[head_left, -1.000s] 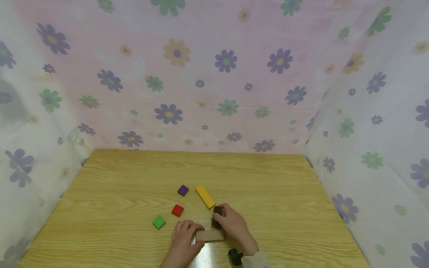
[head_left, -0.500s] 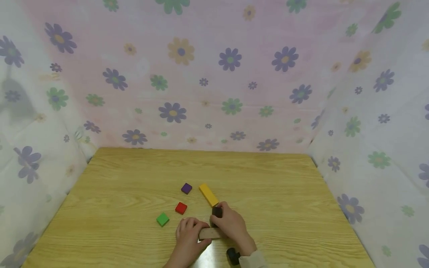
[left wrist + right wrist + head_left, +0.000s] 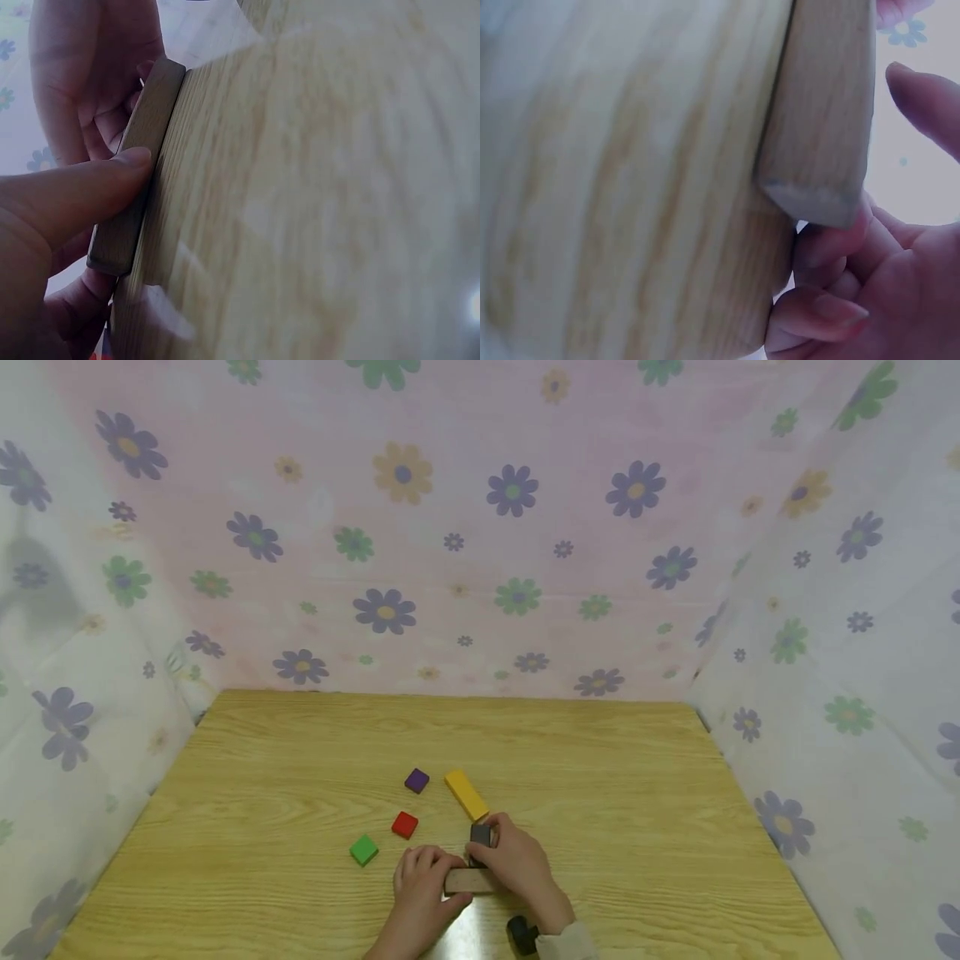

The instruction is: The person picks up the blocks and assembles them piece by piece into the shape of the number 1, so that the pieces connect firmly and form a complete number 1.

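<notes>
A plain wooden block (image 3: 468, 882) lies flat near the front of the table. My left hand (image 3: 422, 893) grips its left end, thumb on the near side and fingers on the far side. In the left wrist view the thumb (image 3: 112, 180) presses on the wooden block (image 3: 135, 195). Just behind that block, my right hand (image 3: 521, 862) pinches a dark grey block (image 3: 480, 837) between thumb and fingers. Whether the two blocks touch is unclear. The right wrist view shows the wooden block's end (image 3: 821, 112) beside the right hand (image 3: 900, 277); the dark block is hidden there.
Beyond the hands, a yellow oblong block (image 3: 467, 796) lies close to the right fingertips. Purple (image 3: 417, 781), red (image 3: 405, 825) and green (image 3: 364, 851) small blocks lie to the left on the wooden table (image 3: 615, 777). Flowered cloth (image 3: 465, 568) encloses its back and sides.
The right hand has turned the dark block so that a flat grey face shows where it looked black before. The left hand keeps its hold on the wooden block. The head view has shifted slightly.
</notes>
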`<state>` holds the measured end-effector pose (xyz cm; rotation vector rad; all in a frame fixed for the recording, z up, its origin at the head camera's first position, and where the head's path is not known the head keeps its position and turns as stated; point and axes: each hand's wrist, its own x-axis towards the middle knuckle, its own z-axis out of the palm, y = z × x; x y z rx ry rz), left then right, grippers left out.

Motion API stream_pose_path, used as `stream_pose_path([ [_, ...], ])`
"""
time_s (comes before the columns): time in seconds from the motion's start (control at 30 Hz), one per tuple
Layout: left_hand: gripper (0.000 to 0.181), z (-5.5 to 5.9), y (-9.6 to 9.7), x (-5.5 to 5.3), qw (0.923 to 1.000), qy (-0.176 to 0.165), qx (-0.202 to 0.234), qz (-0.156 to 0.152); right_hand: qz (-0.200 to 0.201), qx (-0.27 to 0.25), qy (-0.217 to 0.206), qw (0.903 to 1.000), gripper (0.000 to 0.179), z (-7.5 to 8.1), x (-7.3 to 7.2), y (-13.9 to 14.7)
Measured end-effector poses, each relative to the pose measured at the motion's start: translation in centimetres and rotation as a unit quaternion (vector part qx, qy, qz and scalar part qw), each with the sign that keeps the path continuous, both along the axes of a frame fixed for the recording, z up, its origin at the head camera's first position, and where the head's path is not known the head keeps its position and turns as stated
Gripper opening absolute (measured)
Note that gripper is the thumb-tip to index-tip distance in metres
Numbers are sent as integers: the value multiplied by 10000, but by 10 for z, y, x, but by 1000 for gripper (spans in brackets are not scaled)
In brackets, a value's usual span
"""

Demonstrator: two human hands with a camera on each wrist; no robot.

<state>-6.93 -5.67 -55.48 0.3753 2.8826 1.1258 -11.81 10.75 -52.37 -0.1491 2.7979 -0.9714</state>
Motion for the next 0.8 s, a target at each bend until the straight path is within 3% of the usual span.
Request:
stream_pose_path([
  [0.3, 28, -1, -1, 1, 10000, 36, 24, -19, 334, -307, -3, 9990, 47, -1, 1, 4],
  [0.8, 30, 1, -1, 1, 10000, -12, 8, -38, 448, -432, -19, 9981, 45, -2, 3, 7],
])
